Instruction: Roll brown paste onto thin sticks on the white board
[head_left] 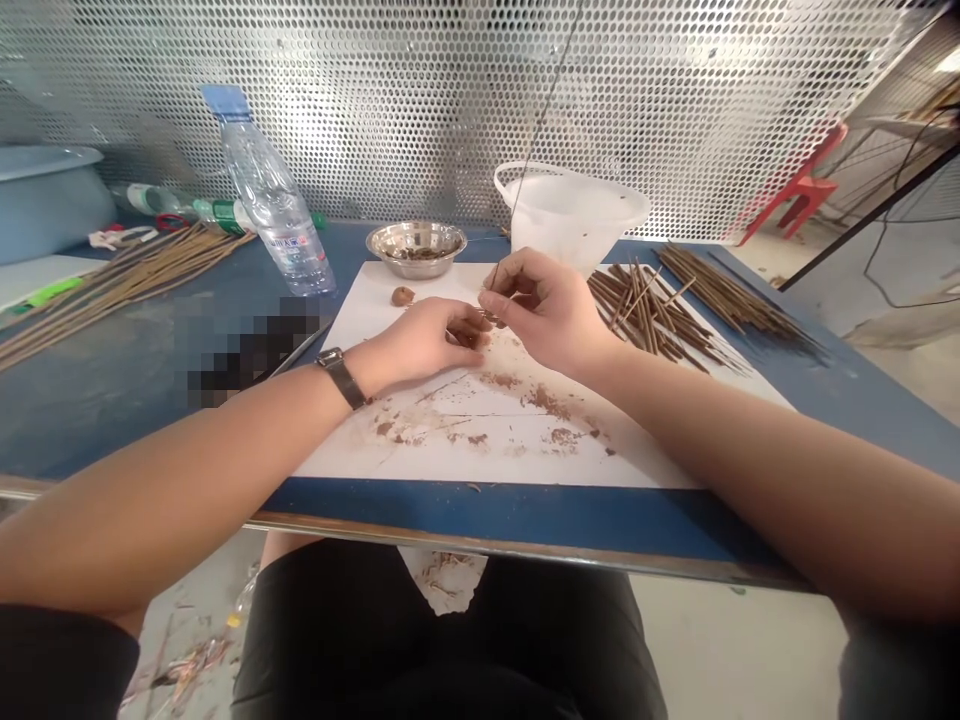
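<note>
Over the white sheet (450,455), my left hand (431,340) and my right hand (544,310) meet with fingertips close together. My right hand pinches a long thin dark stick (541,110) that rises toward the top of the view. The fingers of my left hand are curled near its lower end; what they hold is too small to make out. Brown crumbs (551,402) lie scattered on the sheet below both hands. A small brown lump (403,296) sits on the sheet beyond my left hand.
A metal bowl (417,250) and a white plastic container (574,215) stand behind the hands. Brown sticks (649,310) are piled at right, thinner ones (735,300) beyond. At left are a tilted water bottle (277,200), long sticks (135,280) and a blue basin (52,200).
</note>
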